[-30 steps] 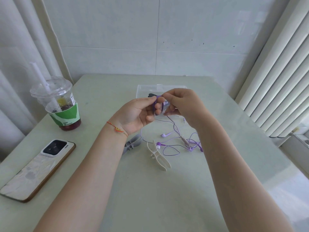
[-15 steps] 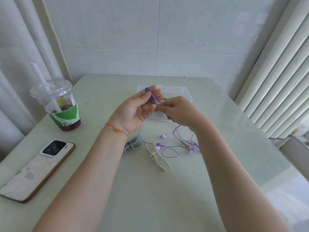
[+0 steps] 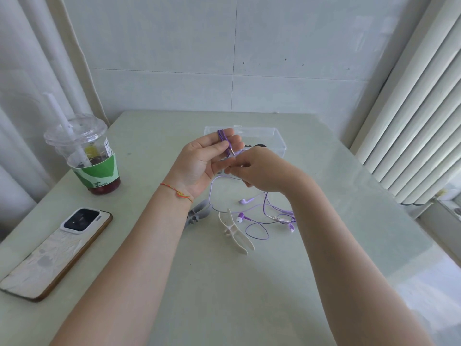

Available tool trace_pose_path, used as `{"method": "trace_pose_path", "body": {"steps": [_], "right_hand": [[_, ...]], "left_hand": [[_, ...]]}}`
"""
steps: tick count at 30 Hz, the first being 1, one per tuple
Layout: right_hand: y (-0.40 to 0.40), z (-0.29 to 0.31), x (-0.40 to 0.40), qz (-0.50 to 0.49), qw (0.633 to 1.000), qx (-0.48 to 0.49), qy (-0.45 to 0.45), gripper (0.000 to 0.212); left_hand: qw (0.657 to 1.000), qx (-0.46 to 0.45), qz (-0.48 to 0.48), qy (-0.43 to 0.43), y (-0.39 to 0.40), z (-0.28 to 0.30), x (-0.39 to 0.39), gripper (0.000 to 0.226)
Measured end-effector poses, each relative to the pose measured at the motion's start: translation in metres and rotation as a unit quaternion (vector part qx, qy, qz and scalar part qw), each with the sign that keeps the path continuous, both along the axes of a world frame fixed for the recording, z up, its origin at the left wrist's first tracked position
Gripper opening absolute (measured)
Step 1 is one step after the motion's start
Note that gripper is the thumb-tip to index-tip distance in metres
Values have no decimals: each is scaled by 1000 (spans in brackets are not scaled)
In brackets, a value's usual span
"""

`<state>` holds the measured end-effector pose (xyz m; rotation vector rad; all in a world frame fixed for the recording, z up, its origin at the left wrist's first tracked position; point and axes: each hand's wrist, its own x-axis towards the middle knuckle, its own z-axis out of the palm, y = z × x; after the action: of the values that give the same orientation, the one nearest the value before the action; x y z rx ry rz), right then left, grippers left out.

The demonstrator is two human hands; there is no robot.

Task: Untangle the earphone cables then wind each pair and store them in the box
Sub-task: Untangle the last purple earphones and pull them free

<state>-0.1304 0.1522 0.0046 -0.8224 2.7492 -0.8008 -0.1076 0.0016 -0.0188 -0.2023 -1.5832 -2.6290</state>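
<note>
My left hand (image 3: 202, 162) is raised above the table, palm toward me, with dark purple earphone cable (image 3: 222, 139) wrapped round its fingers and the jack plug lying against them. My right hand (image 3: 259, 168) is just to its right and pinches the cable near the left fingertips. More purple cable and earbuds (image 3: 264, 216) trail down to a loose tangle on the table. A clear plastic box (image 3: 272, 136) stands behind the hands, with a dark item inside partly hidden. A white cable winder (image 3: 235, 231) and a grey one (image 3: 198, 212) lie below the hands.
A plastic cup (image 3: 92, 156) with a straw and green sleeve stands at the left. A phone (image 3: 57, 250) lies face down near the left front edge. A tiled wall is behind the table and a ribbed radiator (image 3: 419, 116) to the right.
My left hand has opened out with its fingers straighter, showing the wound cable. My right hand has dropped lower and to the right, pulling cable along.
</note>
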Motion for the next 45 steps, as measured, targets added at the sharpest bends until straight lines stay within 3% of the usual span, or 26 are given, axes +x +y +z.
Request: {"method": "trace_pose_path", "body": {"steps": [9,15,23,26,29,31,36,40,45], "right_hand": [[-2,1,2,-26,998,53,29,27],[-1,4,2,-35,998,40,32,30],[-2,8,10,4,999,42,17,26],[2,11,7,-15,999,18,41,22],[7,14,5,-40,998,-15,51,22],[11,15,3,-47,997,-33,55,19],[15,15,-4,-75,988,-98,92,15],[15,12,-6,-80,979,-176,66,15],[11,4,-9,-75,986,-146,35,21]], "left_hand": [[997,46,-60,-18,-2,6,4,26],[988,134,-11,-70,-9,2,-2,23],[998,36,22,-39,-2,-6,-4,19],[995,-68,42,-53,-3,-10,-4,18],[983,-167,11,-72,-2,-12,-3,16],[980,-177,-32,-86,1,-11,-1,15],[974,-155,-134,-93,2,1,7,31],[976,-109,-162,-98,-5,3,9,34],[982,44,-132,-126,-3,1,4,33]]}}
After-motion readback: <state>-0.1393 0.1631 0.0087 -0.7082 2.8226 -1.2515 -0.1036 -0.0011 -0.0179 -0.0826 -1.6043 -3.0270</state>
